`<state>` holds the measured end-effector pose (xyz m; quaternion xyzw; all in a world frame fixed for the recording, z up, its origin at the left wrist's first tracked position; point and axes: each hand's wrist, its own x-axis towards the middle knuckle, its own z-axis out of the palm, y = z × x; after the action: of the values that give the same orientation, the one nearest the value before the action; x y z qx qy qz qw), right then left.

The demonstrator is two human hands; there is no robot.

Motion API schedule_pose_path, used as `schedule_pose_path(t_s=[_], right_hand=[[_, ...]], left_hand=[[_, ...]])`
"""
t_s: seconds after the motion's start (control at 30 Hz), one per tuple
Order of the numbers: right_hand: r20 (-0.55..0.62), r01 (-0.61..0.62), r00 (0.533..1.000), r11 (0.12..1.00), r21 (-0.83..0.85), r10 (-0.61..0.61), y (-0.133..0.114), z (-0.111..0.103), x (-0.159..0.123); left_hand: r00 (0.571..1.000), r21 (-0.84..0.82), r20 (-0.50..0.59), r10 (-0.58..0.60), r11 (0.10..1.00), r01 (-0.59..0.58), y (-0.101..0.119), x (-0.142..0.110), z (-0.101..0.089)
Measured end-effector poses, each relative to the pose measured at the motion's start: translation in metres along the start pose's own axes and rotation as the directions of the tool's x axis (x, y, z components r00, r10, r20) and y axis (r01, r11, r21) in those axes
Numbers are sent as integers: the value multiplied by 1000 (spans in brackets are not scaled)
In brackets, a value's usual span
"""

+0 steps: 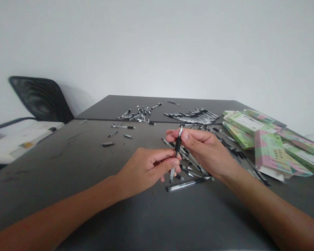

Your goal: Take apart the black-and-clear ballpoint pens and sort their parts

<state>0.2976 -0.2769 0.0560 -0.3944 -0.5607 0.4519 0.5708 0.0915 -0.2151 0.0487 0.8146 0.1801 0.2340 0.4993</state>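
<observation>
The right grip [206, 150] is pressed closed, pinching a clear gel pen [177, 150] between thumb and fingers at its black rubber sleeve, with the pen standing slightly tilted. The left grip [143, 170] curls in with its fingertips at the pen's lower barrel, though whether they touch it is hard to tell. Loose pens [189, 162] lie under and just past the right grip on the dark worktop [94, 216], more pens [193, 116] lie well beyond both grips, and green-and-pink cardboard boxes [269, 146] are piled to the right.
</observation>
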Motion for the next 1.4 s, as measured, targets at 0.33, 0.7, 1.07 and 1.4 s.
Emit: schedule_pose_path(t_s=[0.33,0.7,1.07,1.4], right_hand=[[-97,7,995,1000,-23,-9,0,4,0],[-117,-105,988,994,-30,101,3,-2,-1],[-194,-137,973,990,-36,127,5,-2,-1],[-262,-52,964,996,-73,31,7,-2,3]], left_hand=[[1000,14,2,22,1000,-22,-9,1,-1],[999,-98,-34,8,995,-12,-15,0,2],[999,-41,-26,32,999,-33,-16,0,1],[996,-57,-84,12,998,-17,-18,3,3]])
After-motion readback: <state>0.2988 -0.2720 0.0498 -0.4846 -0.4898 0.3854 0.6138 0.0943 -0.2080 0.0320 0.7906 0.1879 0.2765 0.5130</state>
